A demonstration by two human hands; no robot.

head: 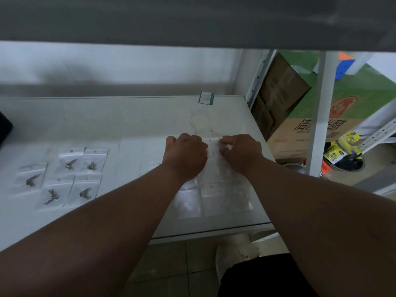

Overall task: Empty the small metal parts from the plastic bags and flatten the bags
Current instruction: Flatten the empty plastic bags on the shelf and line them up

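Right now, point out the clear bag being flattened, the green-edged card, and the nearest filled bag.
Clear plastic bag (214,146), head view, upper middle.
Green-edged card (206,98), head view, centre.
Filled bag (51,196), head view, metal part.

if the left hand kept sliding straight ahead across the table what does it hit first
Probably nothing: ahead of the left hand the table looks bare to the wall. The green card lies off to its right.

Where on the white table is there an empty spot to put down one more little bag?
The widest bare patch of the table lies behind the five bags with metal parts, running back toward the wall and the green label. A narrower strip lies between those bags and the left hand. It is crowded under both hands, the right hand too, where the empty bags lie.
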